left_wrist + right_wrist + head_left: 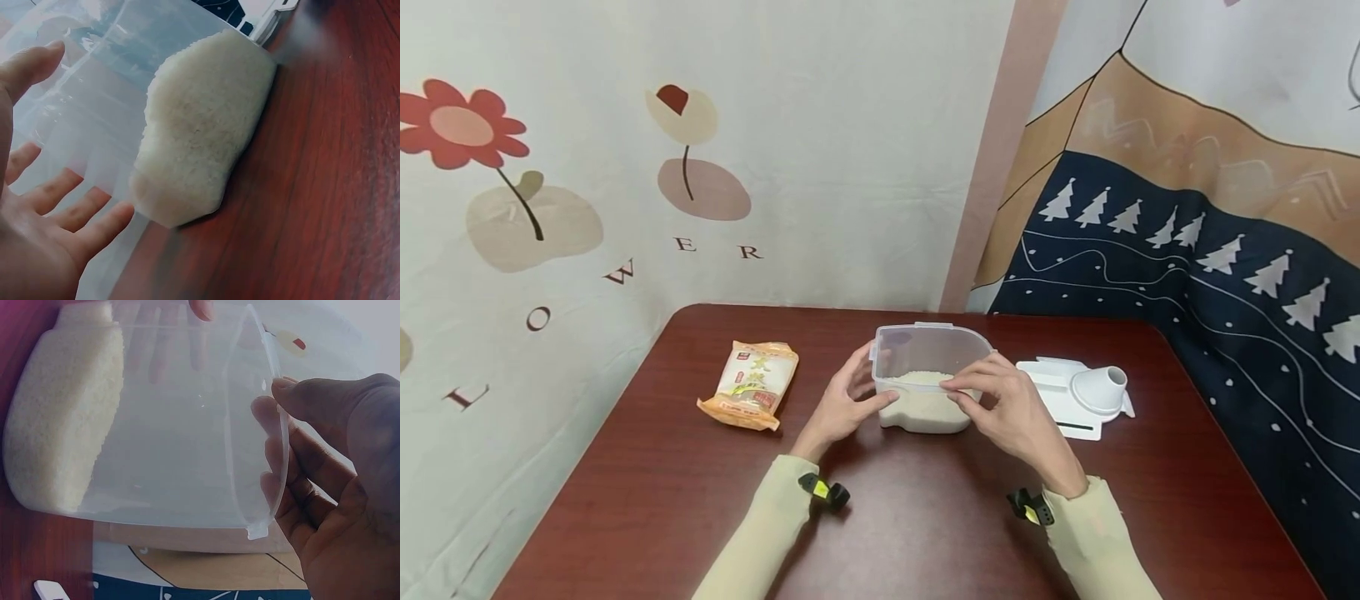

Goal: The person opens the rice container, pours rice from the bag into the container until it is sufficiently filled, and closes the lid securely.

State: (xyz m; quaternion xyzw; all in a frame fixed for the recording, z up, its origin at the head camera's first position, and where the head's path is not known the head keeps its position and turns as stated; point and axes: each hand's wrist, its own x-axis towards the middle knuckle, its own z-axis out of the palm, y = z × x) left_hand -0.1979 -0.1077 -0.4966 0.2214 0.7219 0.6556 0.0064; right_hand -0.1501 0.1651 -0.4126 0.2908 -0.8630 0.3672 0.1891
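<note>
A clear plastic food container stands upright on the table, with white rice heaped unevenly in its lower part. My right hand pinches the near rim, the thumb outside and the fingertips inside, as the right wrist view shows. At the container's left side is my left hand. Its fingers are spread and fairly straight, their tips against the clear wall, while the thumb lies over the front side. Most of the left fingers are hidden in the head view.
Left of the container lies an orange and white packet. A white plastic lid with a round spout or cup lies to the right. The dark red table meets a printed cloth backdrop at its far edge.
</note>
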